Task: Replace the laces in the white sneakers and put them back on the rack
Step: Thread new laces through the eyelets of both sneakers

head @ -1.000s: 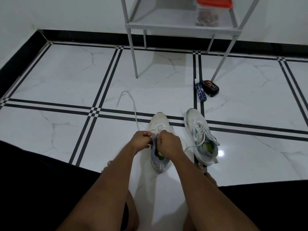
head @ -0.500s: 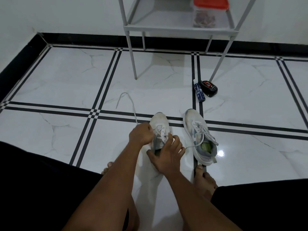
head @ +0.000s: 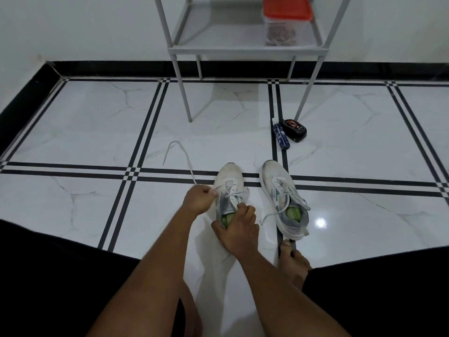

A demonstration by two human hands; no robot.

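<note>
Two white sneakers stand side by side on the tiled floor, toes pointing away from me. My left hand [head: 198, 199] pinches a white lace [head: 181, 154] at the left side of the left sneaker [head: 228, 177]; the lace's free end trails off across the floor to the upper left. My right hand [head: 237, 229] grips the heel and collar of that same sneaker, covering its back half. The right sneaker [head: 283, 200] is laced, with loose ends hanging over its sides. The grey metal rack [head: 245, 48] stands at the far wall.
A clear container with a red lid [head: 286, 19] sits on the rack's shelf. A blue bottle [head: 281, 137] and a black shoe-polish sponge [head: 295, 130] lie by the rack's right front leg. My bare foot [head: 292, 263] rests just behind the right sneaker.
My hands have parted: the left drew the lace out to the left of the sneaker, and the right dropped back from the tongue to grip the heel.
</note>
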